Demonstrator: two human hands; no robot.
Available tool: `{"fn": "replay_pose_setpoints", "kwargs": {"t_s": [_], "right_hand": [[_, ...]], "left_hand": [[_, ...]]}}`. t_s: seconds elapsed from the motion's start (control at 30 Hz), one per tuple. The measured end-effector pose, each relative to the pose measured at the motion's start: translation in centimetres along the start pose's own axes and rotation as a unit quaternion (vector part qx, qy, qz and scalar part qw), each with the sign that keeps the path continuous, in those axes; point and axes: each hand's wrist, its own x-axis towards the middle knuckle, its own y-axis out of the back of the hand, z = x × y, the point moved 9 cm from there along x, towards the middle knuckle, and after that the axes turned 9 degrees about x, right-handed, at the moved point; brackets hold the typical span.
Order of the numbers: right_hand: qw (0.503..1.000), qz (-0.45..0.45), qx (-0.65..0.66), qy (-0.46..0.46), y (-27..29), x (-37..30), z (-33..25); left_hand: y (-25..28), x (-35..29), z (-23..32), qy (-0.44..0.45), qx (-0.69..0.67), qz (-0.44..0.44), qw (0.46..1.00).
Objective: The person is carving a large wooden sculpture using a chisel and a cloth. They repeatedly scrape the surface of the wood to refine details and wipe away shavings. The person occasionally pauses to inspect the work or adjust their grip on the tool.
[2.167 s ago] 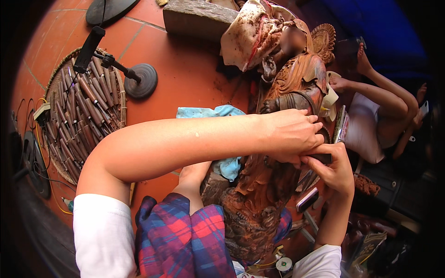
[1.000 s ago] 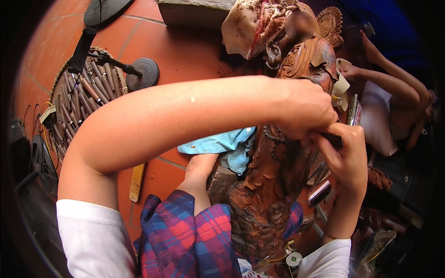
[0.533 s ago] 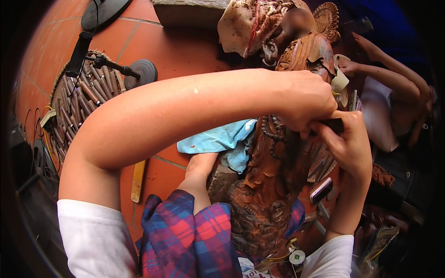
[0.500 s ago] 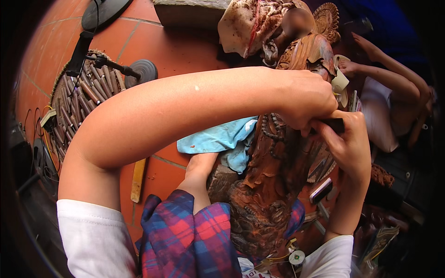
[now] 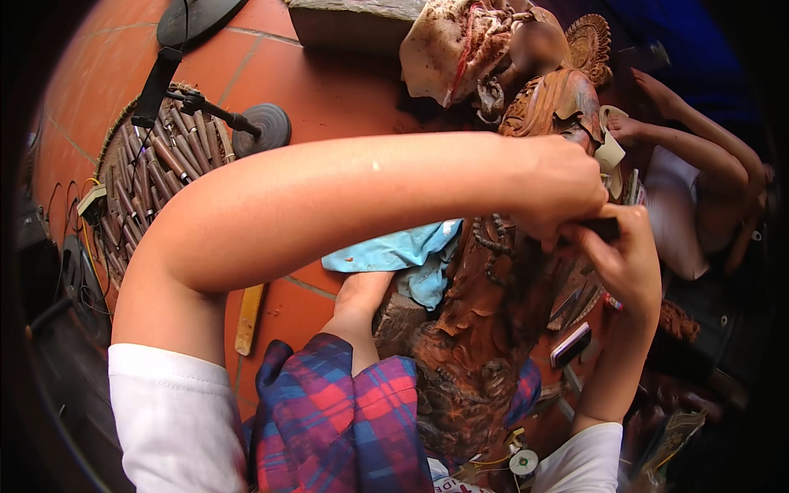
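A reddish-brown carved wooden statue [image 5: 468, 345] leans between my legs, its lower part covered in deep relief and a string of carved beads on its front. My left hand [image 5: 560, 185] reaches across from the left, its fingers curled closed over the statue's upper body. Right against it, my right hand [image 5: 623, 255] has its thumb and fingers bent together. The two hands meet at the fingertips, with a dark gap between them. What they grip, if anything, is hidden by the fingers.
A round basket of wooden-handled carving tools [image 5: 156, 177] stands at the left, near a black stand [image 5: 261, 130]. Light blue cloth [image 5: 390, 251] lies by my leg. A yellowish wooden stick [image 5: 249, 320] rests on the tiles. At right are a phone [image 5: 571, 345] and another person's arm [image 5: 707, 152].
The whole view has shifted slightly, so things sit a little further right. My hands stay together at the same part of the statue, with only small movement.
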Motion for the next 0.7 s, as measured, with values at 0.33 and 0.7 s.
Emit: {"fn": "replay_pose_setpoints", "kwargs": {"t_s": [0.33, 0.7], "right_hand": [[0.997, -0.017, -0.066, 0.046, 0.5, 0.5, -1.1], [0.991, -0.106, -0.052, 0.065, 0.3, -0.6, -0.3]], "left_hand": [[0.3, 0.4, -0.4, 0.005, -0.037, 0.013, 0.999], [0.6, -0.4, 1.4, 0.008, 0.001, 0.048, 0.999]]}}
